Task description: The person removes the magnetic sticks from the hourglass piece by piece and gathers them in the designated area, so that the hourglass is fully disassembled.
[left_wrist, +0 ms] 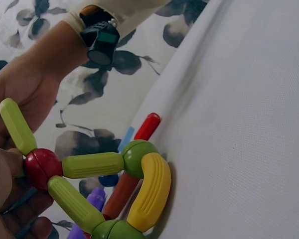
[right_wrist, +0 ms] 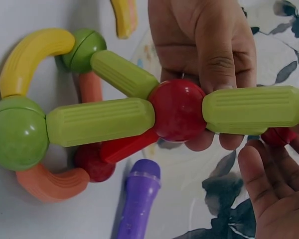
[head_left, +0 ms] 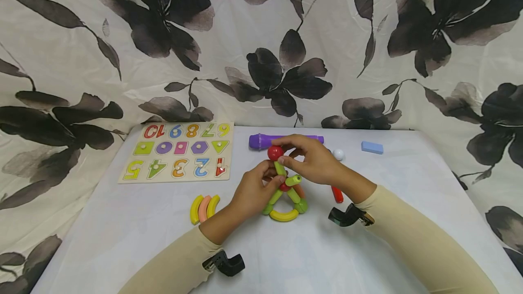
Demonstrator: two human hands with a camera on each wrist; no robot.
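Note:
A figure of magnetic building sticks and balls stands on the table, its base ringed by a curved yellow stick [head_left: 283, 216] and green balls [right_wrist: 17, 133]. Light green sticks [left_wrist: 92, 165] rise to a red middle ball [right_wrist: 178, 110]. My left hand [head_left: 254, 187] grips the figure around that ball and the upright green stick [head_left: 279, 168]. Another short green stick [head_left: 293, 180] juts out from the middle ball. At the top, my right hand [head_left: 313, 160] holds a red ball [head_left: 275, 152] by its fingertips, at the upright stick's end. Fingers partly hide that joint.
A number-and-shape puzzle board [head_left: 180, 153] lies back left. Curved yellow and orange sticks [head_left: 204, 208] rest left of the figure. Behind it lies a purple toy microphone [head_left: 261, 141]. A white ball [head_left: 338, 154], a red stick [head_left: 337, 194] and a blue block [head_left: 372, 148] are on the right.

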